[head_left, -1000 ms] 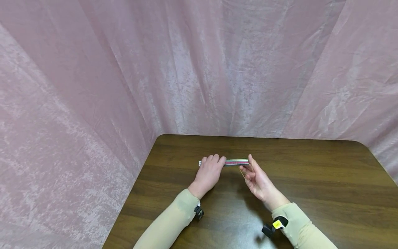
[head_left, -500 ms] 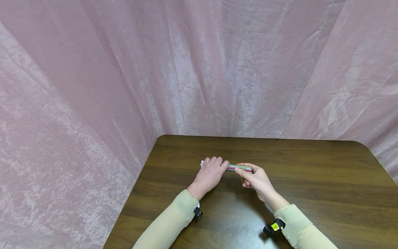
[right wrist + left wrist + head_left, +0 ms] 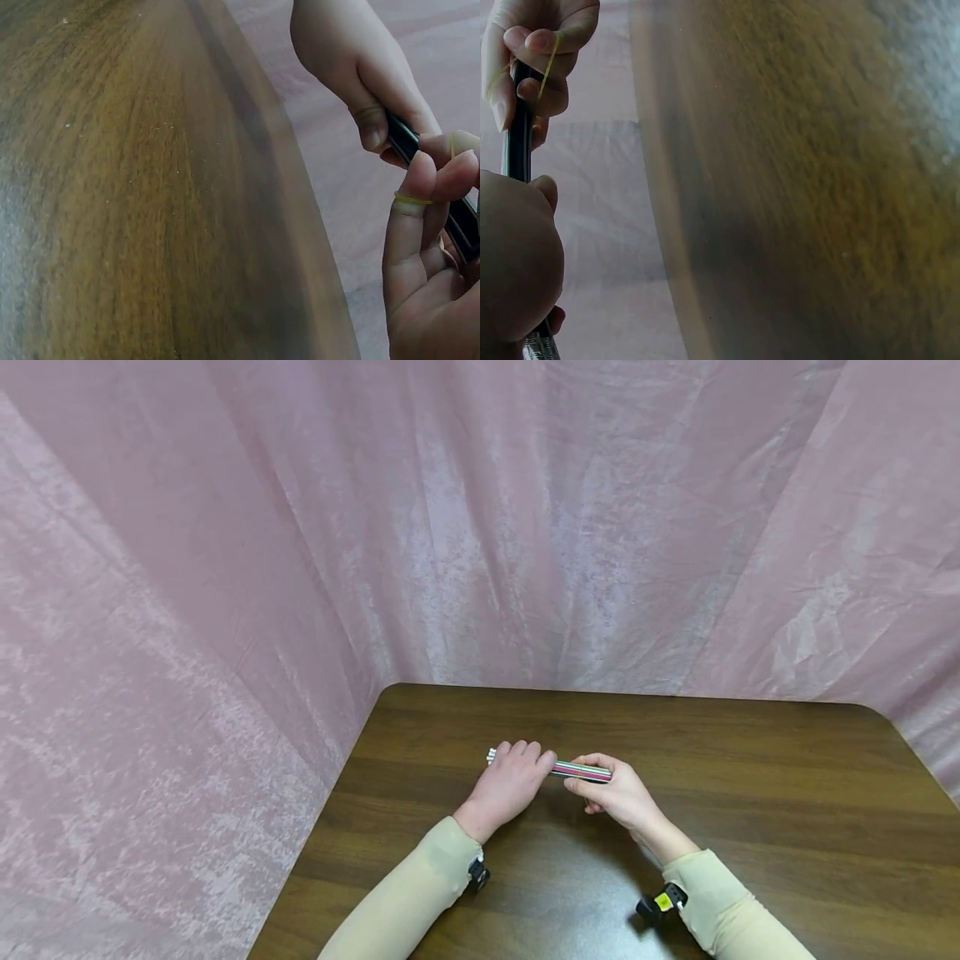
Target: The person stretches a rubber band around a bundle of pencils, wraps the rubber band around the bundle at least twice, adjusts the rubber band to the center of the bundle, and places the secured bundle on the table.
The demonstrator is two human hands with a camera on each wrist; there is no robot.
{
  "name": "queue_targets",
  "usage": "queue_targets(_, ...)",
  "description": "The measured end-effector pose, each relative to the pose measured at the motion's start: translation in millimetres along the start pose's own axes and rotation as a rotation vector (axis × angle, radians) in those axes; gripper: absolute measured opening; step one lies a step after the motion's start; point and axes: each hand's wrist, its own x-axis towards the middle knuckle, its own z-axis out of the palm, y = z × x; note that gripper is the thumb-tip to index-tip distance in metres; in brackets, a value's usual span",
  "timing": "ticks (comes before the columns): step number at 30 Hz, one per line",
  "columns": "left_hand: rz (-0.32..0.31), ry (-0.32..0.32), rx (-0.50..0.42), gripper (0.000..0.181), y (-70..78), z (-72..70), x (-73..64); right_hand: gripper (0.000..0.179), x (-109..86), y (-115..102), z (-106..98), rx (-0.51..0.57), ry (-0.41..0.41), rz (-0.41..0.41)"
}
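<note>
A bundle of slim, straight, pen-like sticks (image 3: 582, 771) with coloured stripes is held above the table, white tips poking out at its left end. My left hand (image 3: 512, 781) grips it around the middle and left part, hiding much of it. At the right end my right hand (image 3: 618, 793) holds the bundle between thumb and fingers. A thin yellow rubber band (image 3: 549, 69) is stretched over the right hand's fingers in the left wrist view. In the right wrist view the rubber band (image 3: 412, 199) crosses a finger near its tip; whether it encircles the bundle is unclear.
The brown wooden table (image 3: 750, 793) lies under both hands. Pink velvet curtain (image 3: 480, 527) hangs behind its far edge and on the left. A small black camera (image 3: 477, 872) is strapped at the left wrist, another black camera (image 3: 654, 906) at the right.
My right hand has turned over, its thumb now on the near side and fingers on the far side of the bundle. The bundle's right end has come lower and nearer; my left hand shifted slightly right.
</note>
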Motion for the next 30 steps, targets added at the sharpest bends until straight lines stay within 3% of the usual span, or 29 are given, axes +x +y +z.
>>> queue_targets(12, -0.017, 0.038, -0.045, 0.005, -2.1, 1.8, 0.7, 0.046, 0.6, 1.9, -1.1, 0.049, 0.030, 0.029)
queue_targets(20, -0.119, -0.032, -0.135, 0.009, -1.6, -0.5, 2.8, 0.040, 0.3, 6.5, 3.6, 0.092, 0.064, -0.010)
queue_targets(26, -0.191, -0.054, -0.147, 0.008, -2.6, 3.0, 2.9, 0.029, -1.0, 7.6, 8.0, 0.010, 0.092, -0.004)
queue_targets(30, -0.233, -0.088, -0.199, 0.010, -3.4, 5.3, 2.1, 0.015, -3.3, 10.2, 10.8, -0.194, 0.076, -0.108)
